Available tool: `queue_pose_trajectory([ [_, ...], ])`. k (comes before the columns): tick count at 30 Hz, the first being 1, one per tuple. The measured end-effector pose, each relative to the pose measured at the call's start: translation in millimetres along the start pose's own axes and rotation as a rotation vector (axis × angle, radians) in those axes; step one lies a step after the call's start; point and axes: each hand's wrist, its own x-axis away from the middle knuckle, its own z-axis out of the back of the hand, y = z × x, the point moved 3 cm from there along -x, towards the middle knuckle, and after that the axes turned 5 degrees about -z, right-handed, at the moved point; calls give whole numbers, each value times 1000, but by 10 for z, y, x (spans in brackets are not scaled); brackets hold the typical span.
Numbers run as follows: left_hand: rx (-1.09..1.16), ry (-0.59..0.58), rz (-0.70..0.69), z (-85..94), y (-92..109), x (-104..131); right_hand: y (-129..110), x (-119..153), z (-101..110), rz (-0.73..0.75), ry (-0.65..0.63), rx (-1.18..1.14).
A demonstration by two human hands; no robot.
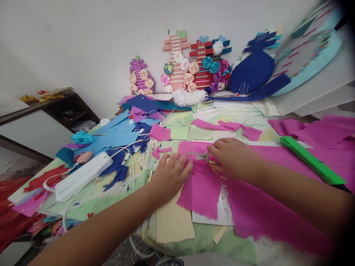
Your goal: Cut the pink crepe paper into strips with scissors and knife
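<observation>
My right hand (pixel 235 159) is closed around small scissors (pixel 219 170) with gold handles. Their blades point left and lie over a sheet of magenta crepe paper (pixel 203 192). My left hand (pixel 172 173) rests with fingers spread at the left edge of that sheet, close to the blade tips. A wider piece of magenta crepe paper (pixel 266 207) stretches under my right forearm. White paper (pixel 222 210) shows through a gap between the two magenta parts. Beneath my left wrist lies a cream card (pixel 174 223).
A green cutter (pixel 312 159) sits on the right. To the left are a white power strip (pixel 84 175) with its cord and blue paper scraps (pixel 119 136). Flower-decorated paper instruments (pixel 176 62) lean on the wall behind a heap of white string (pixel 190 96).
</observation>
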Motion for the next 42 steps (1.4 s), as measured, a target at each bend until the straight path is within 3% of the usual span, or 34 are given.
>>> queue_pose_trajectory([
  [4, -84, 81, -87, 44, -36, -57, 17, -2, 11, -28, -6, -24],
  [8, -26, 104, -151, 54, -65, -132, 26, 15, 24, -32, -3, -44],
  [13, 358, -120, 132, 3, -205, -263, 50, 46, -7, -52, -25, -41],
  [20, 530, -164, 414, -133, -493, -434, 55, 8, -90, -32, -107, -55],
  [27, 736, -193, 485, -402, -648, -523, 72, -90, -110, -68, -285, -138],
  [32, 843, -187, 493, -545, -650, -513, 23, -110, -134, -54, -325, -234],
  [37, 919, -185, 491, -606, -633, -455, 20, -125, -191, -69, -381, -325],
  [42, 939, -154, 539, -593, -668, -416, 16, -160, -189, -99, -376, -241],
])
